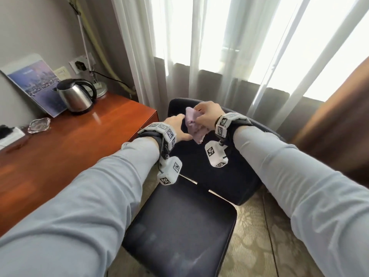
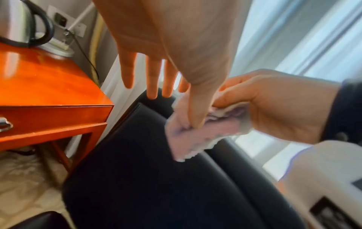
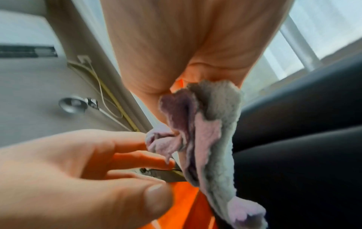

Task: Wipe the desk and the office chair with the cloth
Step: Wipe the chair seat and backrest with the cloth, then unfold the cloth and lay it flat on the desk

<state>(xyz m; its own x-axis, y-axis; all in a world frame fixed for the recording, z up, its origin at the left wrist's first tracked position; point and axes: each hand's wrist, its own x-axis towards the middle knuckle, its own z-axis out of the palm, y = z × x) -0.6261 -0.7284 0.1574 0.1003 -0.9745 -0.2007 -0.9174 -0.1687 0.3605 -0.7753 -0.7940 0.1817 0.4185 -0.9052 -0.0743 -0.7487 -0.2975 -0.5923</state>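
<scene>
I am gripping the bunched purple cloth [image 1: 194, 124] in my right hand [image 1: 207, 114] above the office chair [image 1: 235, 176], my left hand [image 1: 177, 126] spreading straight fingers, its thumb touching the cloth; the desk [image 1: 79, 136] is lying left

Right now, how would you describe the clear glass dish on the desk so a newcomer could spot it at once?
Start at the red-brown wooden desk on the left, against the wall. Along its back edge stands a steel kettle in front of a leaning city photo board; the glass dish lies nearer the viewer, left of the kettle. It alone is transparent, low and flat.
</scene>
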